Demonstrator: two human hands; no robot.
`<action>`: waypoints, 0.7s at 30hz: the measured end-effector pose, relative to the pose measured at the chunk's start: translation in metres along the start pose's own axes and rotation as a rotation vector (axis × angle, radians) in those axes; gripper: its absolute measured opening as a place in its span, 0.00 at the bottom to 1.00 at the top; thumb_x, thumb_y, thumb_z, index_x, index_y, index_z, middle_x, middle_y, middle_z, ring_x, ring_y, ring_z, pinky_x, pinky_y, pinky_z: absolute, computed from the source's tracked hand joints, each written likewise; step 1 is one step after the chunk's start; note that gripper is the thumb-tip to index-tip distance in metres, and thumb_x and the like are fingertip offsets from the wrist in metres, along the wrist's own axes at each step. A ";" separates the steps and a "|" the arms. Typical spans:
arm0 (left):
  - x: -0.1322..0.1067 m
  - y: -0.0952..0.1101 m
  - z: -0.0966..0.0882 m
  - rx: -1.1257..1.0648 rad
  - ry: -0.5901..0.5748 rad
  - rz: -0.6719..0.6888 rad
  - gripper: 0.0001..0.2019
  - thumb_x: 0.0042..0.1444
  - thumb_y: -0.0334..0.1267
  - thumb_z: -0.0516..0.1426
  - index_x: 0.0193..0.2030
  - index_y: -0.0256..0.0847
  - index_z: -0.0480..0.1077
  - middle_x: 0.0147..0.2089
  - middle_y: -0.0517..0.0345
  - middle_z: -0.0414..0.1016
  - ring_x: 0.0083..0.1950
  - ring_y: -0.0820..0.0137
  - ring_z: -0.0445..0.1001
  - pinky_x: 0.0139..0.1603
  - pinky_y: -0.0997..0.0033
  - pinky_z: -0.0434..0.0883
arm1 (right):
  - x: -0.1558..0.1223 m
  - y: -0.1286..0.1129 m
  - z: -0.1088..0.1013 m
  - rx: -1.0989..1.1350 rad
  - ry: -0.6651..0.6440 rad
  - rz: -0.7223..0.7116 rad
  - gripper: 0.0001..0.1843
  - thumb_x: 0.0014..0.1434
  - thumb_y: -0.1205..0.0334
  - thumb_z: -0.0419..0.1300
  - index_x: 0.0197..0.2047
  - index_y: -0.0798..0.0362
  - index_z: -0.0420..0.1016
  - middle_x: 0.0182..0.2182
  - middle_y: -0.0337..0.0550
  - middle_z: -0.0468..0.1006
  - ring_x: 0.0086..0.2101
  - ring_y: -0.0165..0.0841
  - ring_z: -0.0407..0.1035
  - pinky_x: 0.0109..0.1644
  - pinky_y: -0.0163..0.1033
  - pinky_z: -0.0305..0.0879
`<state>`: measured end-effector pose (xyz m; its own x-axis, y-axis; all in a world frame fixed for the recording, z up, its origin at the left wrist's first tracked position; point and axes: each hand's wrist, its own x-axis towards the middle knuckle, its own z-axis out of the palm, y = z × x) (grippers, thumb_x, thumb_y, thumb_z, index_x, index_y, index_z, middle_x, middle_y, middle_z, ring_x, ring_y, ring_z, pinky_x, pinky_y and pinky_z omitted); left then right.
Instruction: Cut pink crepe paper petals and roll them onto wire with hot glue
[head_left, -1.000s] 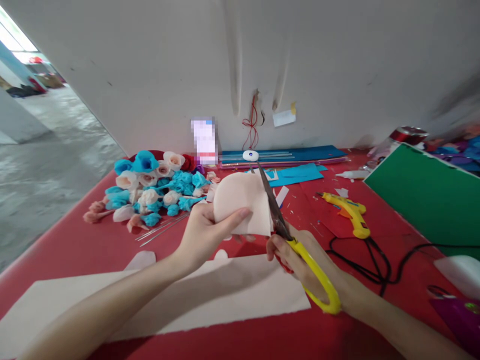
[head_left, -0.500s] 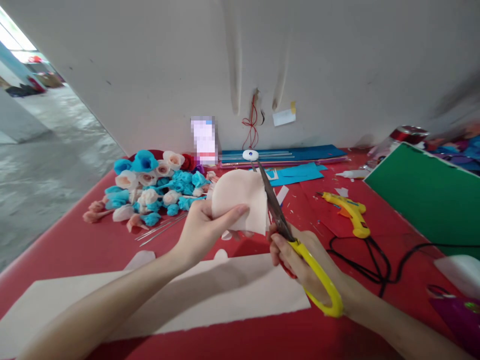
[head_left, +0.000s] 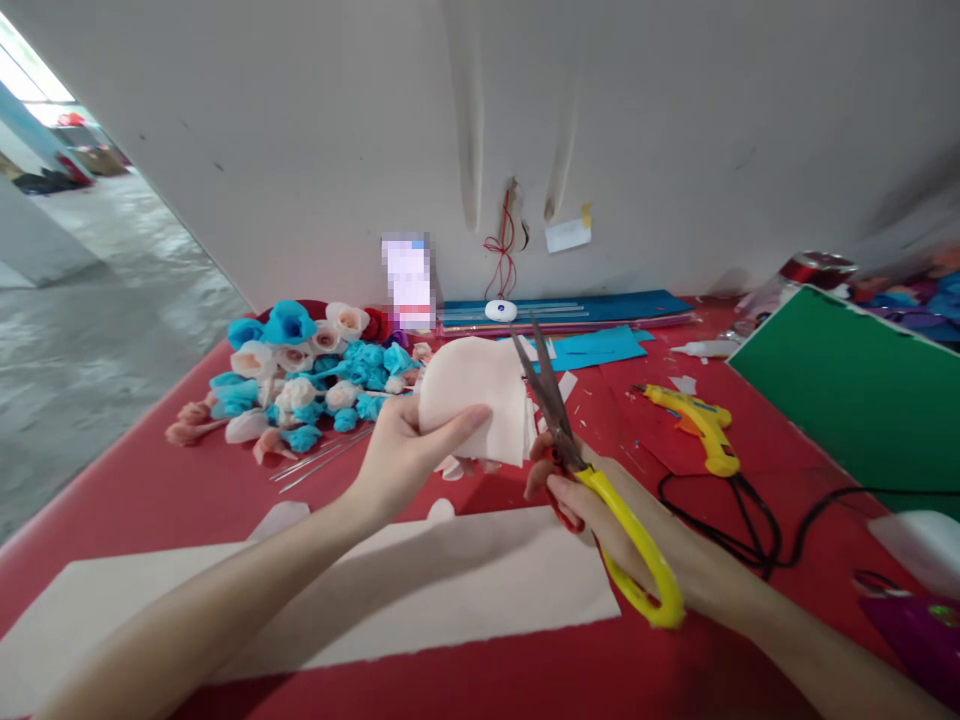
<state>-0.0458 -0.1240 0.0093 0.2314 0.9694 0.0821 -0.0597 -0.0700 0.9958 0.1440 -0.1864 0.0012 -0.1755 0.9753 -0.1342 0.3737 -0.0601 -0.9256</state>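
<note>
Between the thumb and fingers of my left hand (head_left: 412, 455) is a stack of pale cream crepe paper (head_left: 474, 385), rounded along its top and left side. Several layers show at its right edge. My right hand (head_left: 592, 510) grips scissors (head_left: 553, 410) with yellow and red handles. Their blades are parted and point up and away, just right of the stack's edge. Below both hands a long cream paper strip (head_left: 450, 590) lies across the red table (head_left: 360, 690), partly covered by my left forearm.
Blue, white and pink paper flowers (head_left: 300, 370) are heaped at the left, near thin wires (head_left: 322, 462). To the right are a yellow glue gun (head_left: 697, 425) with a black cord and a green board (head_left: 855, 400). Blue paper (head_left: 600, 348) lies by the wall, where a phone (head_left: 409, 280) leans.
The scissor blades have parted wider and come away from the stack's right edge. The stack has shifted slightly left in my left hand.
</note>
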 end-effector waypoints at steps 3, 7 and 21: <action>-0.001 0.002 0.000 0.021 -0.001 -0.012 0.16 0.46 0.40 0.61 0.14 0.35 0.69 0.14 0.57 0.71 0.16 0.72 0.70 0.15 0.77 0.64 | -0.003 -0.003 -0.003 -0.061 -0.084 0.030 0.13 0.61 0.52 0.47 0.36 0.52 0.66 0.24 0.35 0.61 0.23 0.25 0.54 0.23 0.30 0.51; 0.000 0.004 0.001 0.081 -0.017 -0.046 0.16 0.46 0.42 0.61 0.14 0.33 0.70 0.15 0.54 0.73 0.16 0.70 0.71 0.15 0.77 0.65 | -0.003 -0.010 -0.003 -0.051 -0.124 0.008 0.11 0.61 0.56 0.47 0.42 0.52 0.64 0.23 0.35 0.64 0.20 0.23 0.52 0.22 0.31 0.52; -0.003 0.009 0.004 0.097 -0.075 -0.024 0.12 0.46 0.38 0.61 0.16 0.34 0.73 0.15 0.56 0.75 0.16 0.72 0.73 0.15 0.81 0.70 | 0.000 -0.011 -0.003 -0.039 -0.085 -0.053 0.15 0.63 0.53 0.45 0.37 0.55 0.64 0.27 0.41 0.69 0.21 0.24 0.58 0.25 0.32 0.58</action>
<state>-0.0429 -0.1280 0.0178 0.3040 0.9510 0.0570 0.0405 -0.0726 0.9965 0.1425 -0.1848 0.0119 -0.2722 0.9551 -0.1165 0.3965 0.0010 -0.9181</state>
